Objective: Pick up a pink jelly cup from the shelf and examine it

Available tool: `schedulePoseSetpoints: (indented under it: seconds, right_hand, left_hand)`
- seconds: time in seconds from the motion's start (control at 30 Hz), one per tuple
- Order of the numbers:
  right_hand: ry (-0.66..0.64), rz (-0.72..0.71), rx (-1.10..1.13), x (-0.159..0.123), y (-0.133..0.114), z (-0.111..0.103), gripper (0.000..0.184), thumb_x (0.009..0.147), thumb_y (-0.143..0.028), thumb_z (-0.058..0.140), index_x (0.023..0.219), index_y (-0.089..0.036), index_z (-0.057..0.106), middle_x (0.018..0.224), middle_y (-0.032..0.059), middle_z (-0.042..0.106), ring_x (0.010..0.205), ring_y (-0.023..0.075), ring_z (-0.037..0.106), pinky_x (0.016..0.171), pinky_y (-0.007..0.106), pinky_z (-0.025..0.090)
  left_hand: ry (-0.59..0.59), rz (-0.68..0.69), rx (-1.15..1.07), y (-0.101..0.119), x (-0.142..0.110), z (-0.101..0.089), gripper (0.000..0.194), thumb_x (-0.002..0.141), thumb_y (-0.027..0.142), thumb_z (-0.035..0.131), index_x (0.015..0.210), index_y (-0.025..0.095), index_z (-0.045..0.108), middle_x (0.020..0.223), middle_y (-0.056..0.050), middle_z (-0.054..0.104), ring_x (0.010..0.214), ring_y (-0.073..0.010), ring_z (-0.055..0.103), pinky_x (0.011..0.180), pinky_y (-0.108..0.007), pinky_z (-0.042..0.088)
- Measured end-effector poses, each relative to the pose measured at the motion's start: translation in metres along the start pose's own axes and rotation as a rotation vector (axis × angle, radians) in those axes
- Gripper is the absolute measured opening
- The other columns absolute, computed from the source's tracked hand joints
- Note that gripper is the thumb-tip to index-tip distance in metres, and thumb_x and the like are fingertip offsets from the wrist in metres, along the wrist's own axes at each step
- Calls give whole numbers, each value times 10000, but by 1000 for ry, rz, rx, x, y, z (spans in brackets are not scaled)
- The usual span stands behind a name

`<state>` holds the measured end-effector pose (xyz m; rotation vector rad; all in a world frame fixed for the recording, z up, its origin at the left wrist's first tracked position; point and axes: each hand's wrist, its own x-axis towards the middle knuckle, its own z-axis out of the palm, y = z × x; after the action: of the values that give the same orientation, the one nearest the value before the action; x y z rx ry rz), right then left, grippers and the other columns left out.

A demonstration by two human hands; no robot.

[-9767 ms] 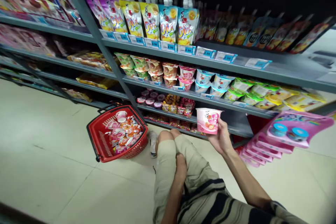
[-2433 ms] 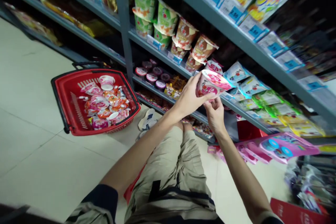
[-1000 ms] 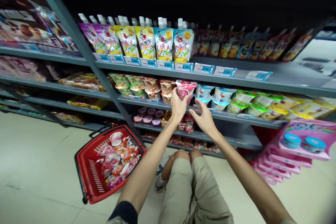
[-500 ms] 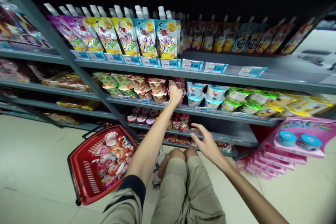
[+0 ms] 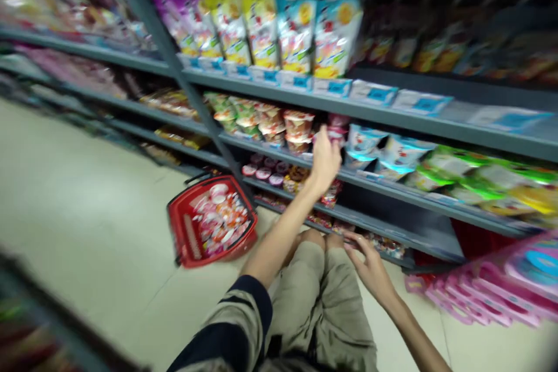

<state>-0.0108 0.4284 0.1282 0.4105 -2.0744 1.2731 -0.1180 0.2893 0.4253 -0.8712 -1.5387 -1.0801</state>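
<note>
Since a moment ago the right hand (image 5: 370, 264) has dropped to the knee, fingers loosely spread and holding nothing, while the left hand (image 5: 325, 157) reaches the pink cup (image 5: 336, 128) on the middle shelf (image 5: 392, 189), its grip blurred, near the red basket (image 5: 212, 221).

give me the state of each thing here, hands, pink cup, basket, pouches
left hand: raised to the middle shelf, fingers at the pink cup, grip blurred
pink cup: upright on the shelf among other cups
right hand: open, empty, low by the knee
red basket: on the floor, holding many cups
drink pouches: upright in a row on the upper shelf
</note>
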Motion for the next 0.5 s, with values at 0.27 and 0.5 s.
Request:
schedulePoseSetpoints:
  seconds: [0.27, 0.5]
  right_hand:
    - [-91, 603, 18, -86, 104, 40, 889, 829, -939, 665, 1490, -345, 642, 1470, -14, 673, 1384, 243, 655, 1294, 485, 459]
    - [-97, 488, -254, -116, 149, 72, 851, 881, -873, 590, 1499, -290, 638, 1514, 9, 628, 1414, 240, 605, 1313, 504, 431]
  left_hand:
    - [-337, -615, 489, -219, -307, -167, 578, 1093, 206, 599, 1637, 42, 489, 1641, -123, 541, 1556, -172, 487, 1362, -267, 317]
    - [-741, -960, 985, -372, -419, -306, 1013, 1024, 424, 749, 1766, -78, 278, 1754, -277, 322, 1668, -420, 254, 1401, -466, 76]
